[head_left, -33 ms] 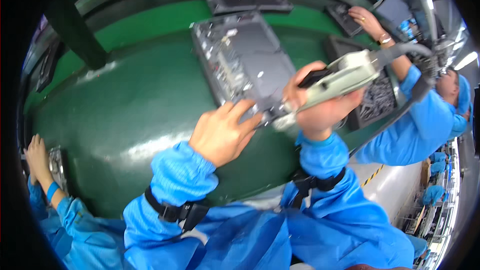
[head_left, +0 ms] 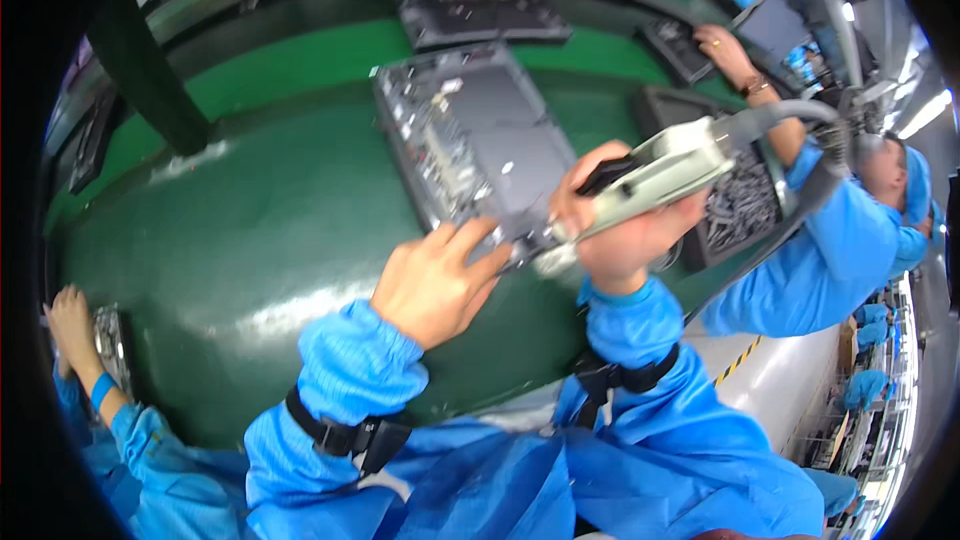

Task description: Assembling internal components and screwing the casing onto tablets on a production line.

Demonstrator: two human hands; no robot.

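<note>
An opened laptop base (head_left: 515,125), grey with its inner boards exposed along the left side, lies tilted on the dark green work surface (head_left: 270,230). At its near corner my left hand (head_left: 425,285) grips the edge, thumb and fingers closed on it. My right hand (head_left: 645,240) is wrapped round a pale grey-green hand-held power tool (head_left: 660,178) with a thick grey cable at its back end. The tool's front end points at the laptop's near right corner, close to my left fingertips. Blur and my fingers hide its tip.
Right of the laptop, a black tray (head_left: 652,110) holds many small dark parts. Another opened base (head_left: 480,15) lies beyond. A co-worker's hand (head_left: 728,52) touches a small dark panel (head_left: 675,48); another co-worker's hand (head_left: 72,325) is at far left. A dark post (head_left: 150,70) rises at back left.
The whole view has shifted slightly. My hands, the power tool and the laptop base keep nearly the same places relative to one another.
</note>
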